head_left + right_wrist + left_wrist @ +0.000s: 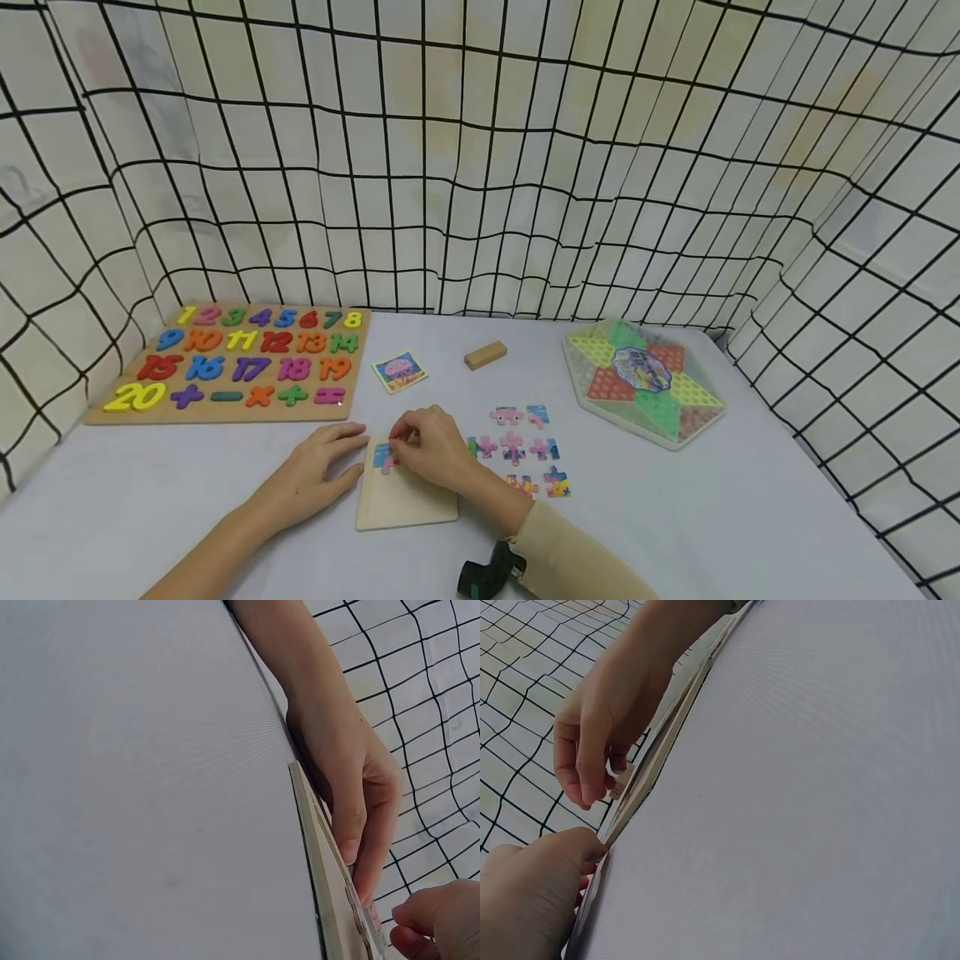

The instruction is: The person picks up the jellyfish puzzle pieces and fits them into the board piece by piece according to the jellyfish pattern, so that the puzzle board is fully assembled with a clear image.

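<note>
A pale wooden puzzle board (408,504) lies on the white table. One blue-and-pink puzzle piece (382,457) sits in its upper left corner. My left hand (318,471) lies along the board's left side, thumb and fingers extended, fingertips right at the edge; the right wrist view shows this left hand (345,765) beside the board's rim. My right hand (433,450) is over the board's top, fingers bent down, fingertips close to that piece. In the left wrist view the right hand (604,727) hangs above the board with nothing showing between its fingers.
Several loose puzzle pieces (513,447) lie right of the board, partly behind my right forearm. Behind are a picture card (400,372) and a wooden block (485,355). A number board (247,367) stands left, a hexagonal game box (643,379) right. Black netting (465,221) borders the table.
</note>
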A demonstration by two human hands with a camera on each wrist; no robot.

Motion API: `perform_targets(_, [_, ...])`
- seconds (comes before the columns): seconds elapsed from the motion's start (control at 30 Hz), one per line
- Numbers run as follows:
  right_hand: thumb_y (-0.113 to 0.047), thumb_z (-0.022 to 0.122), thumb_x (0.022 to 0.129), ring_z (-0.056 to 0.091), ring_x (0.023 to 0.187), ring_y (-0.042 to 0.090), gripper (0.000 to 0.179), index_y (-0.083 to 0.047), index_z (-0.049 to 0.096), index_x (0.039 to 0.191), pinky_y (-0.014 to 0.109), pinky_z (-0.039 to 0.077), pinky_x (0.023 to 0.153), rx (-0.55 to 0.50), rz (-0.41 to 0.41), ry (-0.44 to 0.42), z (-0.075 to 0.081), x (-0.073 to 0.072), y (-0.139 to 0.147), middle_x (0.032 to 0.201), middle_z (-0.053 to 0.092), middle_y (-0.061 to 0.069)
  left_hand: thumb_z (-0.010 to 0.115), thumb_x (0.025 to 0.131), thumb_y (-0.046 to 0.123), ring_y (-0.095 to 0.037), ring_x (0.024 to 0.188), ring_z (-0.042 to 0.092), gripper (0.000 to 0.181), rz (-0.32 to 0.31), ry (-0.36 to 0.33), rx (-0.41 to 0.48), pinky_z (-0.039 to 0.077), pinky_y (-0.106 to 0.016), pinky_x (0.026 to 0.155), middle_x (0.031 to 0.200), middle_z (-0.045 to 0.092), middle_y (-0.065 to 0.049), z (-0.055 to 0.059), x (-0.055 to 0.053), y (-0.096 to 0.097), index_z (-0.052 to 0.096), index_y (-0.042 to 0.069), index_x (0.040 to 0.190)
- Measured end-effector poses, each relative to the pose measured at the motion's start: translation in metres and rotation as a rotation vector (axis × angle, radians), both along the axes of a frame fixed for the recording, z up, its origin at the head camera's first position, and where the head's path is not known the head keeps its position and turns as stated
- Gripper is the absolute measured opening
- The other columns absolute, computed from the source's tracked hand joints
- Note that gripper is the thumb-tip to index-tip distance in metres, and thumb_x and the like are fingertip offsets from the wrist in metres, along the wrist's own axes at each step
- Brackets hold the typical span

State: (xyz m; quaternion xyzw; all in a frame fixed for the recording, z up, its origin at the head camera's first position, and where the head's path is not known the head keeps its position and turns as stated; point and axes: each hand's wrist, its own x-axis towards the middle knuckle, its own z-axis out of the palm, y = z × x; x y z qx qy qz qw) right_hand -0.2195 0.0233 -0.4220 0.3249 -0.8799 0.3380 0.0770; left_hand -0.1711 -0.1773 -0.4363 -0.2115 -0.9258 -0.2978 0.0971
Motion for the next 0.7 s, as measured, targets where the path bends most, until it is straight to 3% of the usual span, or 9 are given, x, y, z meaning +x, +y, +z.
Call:
perform_targets(0.37, [-0.011,0.065,0.084,0.05,0.084,0.009,0.006,-0.011,0.068,0.09,0.019,0.043,0.073,0.066,-0.03,-0.007,0.023,-0.01,0.026,0.084,0.062,-0.007,0.069,0.081,0.016,-0.034,0.118,0.045,0.038,0.001,0.033,-0.009,0.04,-0.052,0.094,0.125,0.053,-0.011,-0.003,0.0,0.0,0.062,0.002,0.116])
perform_targets(0.7, [-0.008,0.065,0.083,0.055,0.092,0.018,0.015,-0.007,0.066,0.098,0.029,0.047,0.079,0.073,-0.059,0.068,0.031,-0.024,0.067,0.095,0.065,0.003,0.069,0.081,0.015,-0.034,0.118,0.045,0.038,-0.003,0.046,-0.016,0.04,-0.052,0.094,0.125,0.053,-0.012,-0.003,0.0,0.0,0.062,0.001,0.116])
